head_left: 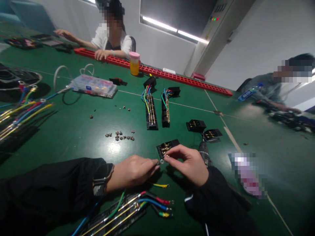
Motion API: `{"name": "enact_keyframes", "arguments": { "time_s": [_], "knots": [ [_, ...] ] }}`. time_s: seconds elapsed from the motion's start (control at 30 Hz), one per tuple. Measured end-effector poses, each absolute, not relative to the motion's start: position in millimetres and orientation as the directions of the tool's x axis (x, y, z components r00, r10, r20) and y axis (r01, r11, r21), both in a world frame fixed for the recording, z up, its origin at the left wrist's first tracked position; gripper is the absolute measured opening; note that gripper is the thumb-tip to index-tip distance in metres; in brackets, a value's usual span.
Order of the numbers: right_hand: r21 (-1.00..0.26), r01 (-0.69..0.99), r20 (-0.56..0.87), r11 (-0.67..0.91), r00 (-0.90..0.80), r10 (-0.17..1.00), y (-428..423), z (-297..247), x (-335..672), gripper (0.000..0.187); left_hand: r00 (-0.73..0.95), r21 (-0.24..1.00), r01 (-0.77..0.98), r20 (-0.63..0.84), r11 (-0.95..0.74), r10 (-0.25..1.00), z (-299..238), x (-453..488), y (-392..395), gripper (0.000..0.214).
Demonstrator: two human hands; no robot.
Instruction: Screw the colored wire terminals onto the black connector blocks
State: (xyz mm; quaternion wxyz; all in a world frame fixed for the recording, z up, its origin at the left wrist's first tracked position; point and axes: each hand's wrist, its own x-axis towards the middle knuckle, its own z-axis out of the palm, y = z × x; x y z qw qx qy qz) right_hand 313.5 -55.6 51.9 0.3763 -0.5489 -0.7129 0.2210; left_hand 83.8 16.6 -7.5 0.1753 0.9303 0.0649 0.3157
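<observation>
My left hand (139,168) is closed in a pinch on a ring terminal (161,161), whose small silvery ring sticks out past the fingertips. Facing it, my right hand (189,164) pinches what looks like a small screw (167,156), a short gap from the ring. Just behind the fingers lies a black socket housing (161,149) with brass contacts, partly covered by my right hand. Below my hands is a black power strip body (123,213) with long brass bars and red, blue, green and yellow wires. A dark screwdriver-like tool (203,152) lies beside my right hand.
Several loose screws (120,136) are scattered left of centre. Two wired strips (151,113) and two more black housings (196,125) lie farther back. A clear parts box (92,86), an orange drink cup (134,64) and a long red slotted rail (172,76) stand beyond. Two people sit across.
</observation>
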Motion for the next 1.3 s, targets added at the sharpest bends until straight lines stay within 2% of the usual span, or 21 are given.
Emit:
{"name": "enact_keyframes", "arguments": {
  "time_s": [0.17,0.3,0.63,0.8,0.93,1.0,1.3],
  "knots": [
    [-0.627,0.634,0.390,0.453,-0.248,0.887,-59.3,49.7,310.9,0.016,0.784,0.394,-0.001,0.571,-0.919,0.243,-1.5,83.0,17.7,0.016],
    [-0.579,0.619,0.395,0.530,-0.356,0.847,-59.2,43.8,310.4,0.019,0.792,0.421,0.001,0.553,-0.907,0.258,-0.4,82.7,18.8,0.017],
    [-0.514,0.644,0.350,0.566,-0.445,0.824,-56.1,46.7,318.8,0.021,0.785,0.415,-0.010,0.567,-0.910,0.250,-2.2,83.0,18.9,0.019],
    [-0.467,0.741,0.374,0.483,-0.329,0.867,-52.2,49.4,334.6,0.026,0.794,0.393,0.022,0.552,-0.919,0.255,-1.7,84.1,21.8,0.019],
    [-0.391,0.804,0.318,0.447,-0.338,0.886,-44.2,38.4,347.9,0.053,0.808,0.338,0.060,0.536,-0.939,0.245,-2.1,84.4,29.9,0.020],
    [-0.370,0.808,0.271,0.459,-0.378,0.885,-41.6,33.2,350.0,0.059,0.814,0.300,0.082,0.530,-0.950,0.238,-2.3,84.8,34.9,0.021],
    [-0.371,0.768,0.163,0.522,-0.499,0.851,-47.0,40.9,335.1,0.046,0.878,0.229,0.042,0.456,-0.973,0.145,-7.3,85.5,45.5,0.025]
  ]
}}
